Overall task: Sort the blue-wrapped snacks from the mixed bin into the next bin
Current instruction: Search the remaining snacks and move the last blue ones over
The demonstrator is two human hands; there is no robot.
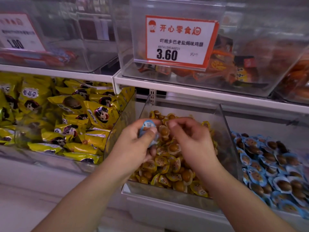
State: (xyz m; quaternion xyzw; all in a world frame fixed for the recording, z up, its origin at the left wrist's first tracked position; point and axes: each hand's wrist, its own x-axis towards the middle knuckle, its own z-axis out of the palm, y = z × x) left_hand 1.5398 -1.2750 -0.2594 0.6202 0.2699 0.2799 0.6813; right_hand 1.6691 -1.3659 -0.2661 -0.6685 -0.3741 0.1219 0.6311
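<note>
Holding a blue-wrapped snack (148, 131) in my left hand (133, 144), I have thumb and fingers curled round it, just above the middle of the mixed bin (224, 124). My right hand (190, 138) hovers close beside it over the same bin, fingers bent inward with the fingertips drawn together; the hand is blurred, and I cannot tell whether they pinch a wrapper or nothing at all.

Below both hands the mixed bin is a clear plastic tub heaped with yellow-wrapped snacks (167, 169), each showing a brown round piece through the wrapper. My forearms cross its front lip and hide much of the heap's middle. Its tall clear right wall stands between my hands and the next bin (284, 128), where blue-wrapped snacks of the same kind (267, 169) lie piled, well to the right of what I hold.

To the left, another clear tub holds yellow packets (70, 118) printed with a cartoon face. On the white shelf (200, 91) above sit more clear tubs; the middle one carries an orange-bordered price tag (180, 41) reading 3.60 and contains orange packs (230, 69). A second tag (18, 32) at upper left is blurred.
</note>
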